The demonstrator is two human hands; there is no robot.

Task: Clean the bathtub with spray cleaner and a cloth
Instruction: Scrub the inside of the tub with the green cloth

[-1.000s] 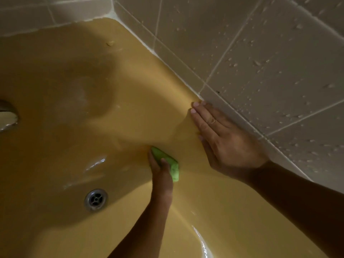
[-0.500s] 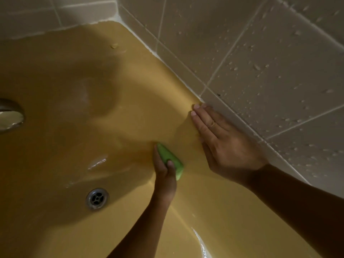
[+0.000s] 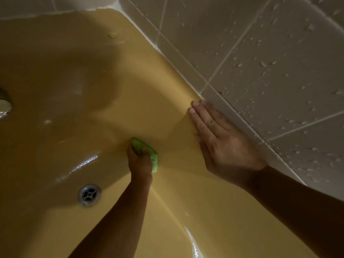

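The green cloth (image 3: 153, 158) is low on the side of the tub (image 3: 167, 86), where the side bends down to the floor of the tub. It is thick, like a pad, and it is pressed flat on the yellow tub. The left hand (image 3: 140, 165) holds it. The fingers are curled over the top of the cloth and one fingertip sits on the green. Most of the cloth is under the hand. A bit sticks out past the fingers and a bit shows on the right side.

The right hand (image 3: 228, 146) is up on the edge of the tub, near the cloth but not touching it. It lies flat and holds nothing. Its fingers (image 3: 202, 122) are straight and close together, and they point to the far corner. The far side of the hand is right by the wall (image 3: 270, 71).

The wall has pale tiles with lots of water drops on them.

The round metal drain (image 3: 89, 194) is in the floor of the tub, down and to the left of the cloth. The floor near it is shiny and wet. A shiny metal part (image 3: 4, 107) peeks in at the left edge, but I cannot tell what it is.
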